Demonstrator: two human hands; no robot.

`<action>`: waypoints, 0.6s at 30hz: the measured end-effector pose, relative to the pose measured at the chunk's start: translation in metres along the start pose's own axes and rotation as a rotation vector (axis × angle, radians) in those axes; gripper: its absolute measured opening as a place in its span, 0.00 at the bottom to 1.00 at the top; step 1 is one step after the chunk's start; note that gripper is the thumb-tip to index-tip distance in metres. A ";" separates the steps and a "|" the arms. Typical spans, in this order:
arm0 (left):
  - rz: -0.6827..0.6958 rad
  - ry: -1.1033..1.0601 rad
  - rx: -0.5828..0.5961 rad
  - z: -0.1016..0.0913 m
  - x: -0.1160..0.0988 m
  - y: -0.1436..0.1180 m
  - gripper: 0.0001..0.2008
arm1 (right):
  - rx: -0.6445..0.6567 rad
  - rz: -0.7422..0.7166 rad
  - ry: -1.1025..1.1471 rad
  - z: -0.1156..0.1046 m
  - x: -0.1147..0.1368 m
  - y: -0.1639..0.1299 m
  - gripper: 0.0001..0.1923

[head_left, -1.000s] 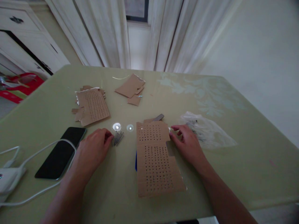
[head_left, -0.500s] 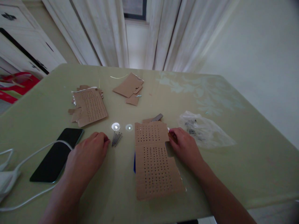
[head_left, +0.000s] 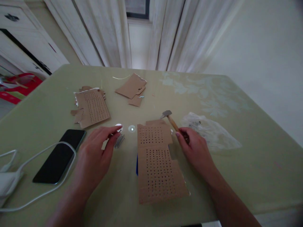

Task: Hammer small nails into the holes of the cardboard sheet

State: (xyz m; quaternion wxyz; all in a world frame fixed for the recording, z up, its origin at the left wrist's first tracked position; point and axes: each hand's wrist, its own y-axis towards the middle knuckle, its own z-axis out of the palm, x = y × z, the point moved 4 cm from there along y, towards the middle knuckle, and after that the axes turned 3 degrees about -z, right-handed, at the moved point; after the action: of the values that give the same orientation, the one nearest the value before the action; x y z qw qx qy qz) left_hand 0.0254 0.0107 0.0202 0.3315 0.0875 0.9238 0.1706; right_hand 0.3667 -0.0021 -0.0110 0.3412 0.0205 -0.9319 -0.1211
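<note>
Two hands: right hand [head_left: 196, 148] grips one hammer [head_left: 172, 121], left hand [head_left: 94, 154] pinches one nail [head_left: 115, 133].

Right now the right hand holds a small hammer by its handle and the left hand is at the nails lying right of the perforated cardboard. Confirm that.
Not quite. In the head view the nails lie left of the perforated cardboard, not right. The rest stands: the right hand holds the small hammer by its handle, and the left hand is at the nails.

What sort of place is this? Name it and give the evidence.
Probably a room at home: a table under a green floral cover, long white curtains and a white cabinet. The right hand holds a small hammer.
</note>
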 end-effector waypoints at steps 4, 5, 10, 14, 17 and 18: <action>-0.108 -0.364 0.074 0.014 -0.011 -0.006 0.06 | -0.070 0.070 0.176 -0.010 0.007 -0.003 0.17; -0.145 -0.426 0.080 0.019 -0.012 -0.008 0.05 | -0.072 0.105 0.297 -0.010 0.009 -0.005 0.18; -0.188 -0.688 0.002 0.028 -0.017 -0.012 0.01 | -0.046 0.250 0.719 -0.003 0.020 -0.014 0.19; -0.104 -0.712 -0.023 0.030 -0.024 -0.015 0.07 | -0.045 0.281 0.777 -0.002 0.024 -0.014 0.20; -0.019 -0.672 -0.006 0.031 -0.027 -0.018 0.10 | -0.047 0.284 0.798 -0.003 0.025 -0.014 0.21; 0.005 -0.654 -0.002 0.031 -0.028 -0.019 0.11 | -0.044 0.285 0.803 -0.003 0.025 -0.013 0.21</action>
State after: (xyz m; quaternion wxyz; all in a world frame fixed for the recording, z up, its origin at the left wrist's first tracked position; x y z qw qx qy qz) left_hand 0.0656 -0.0064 0.0067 0.6104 0.1396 0.7679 0.1352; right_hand 0.3490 -0.0187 0.0040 0.6908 -0.0703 -0.7157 -0.0748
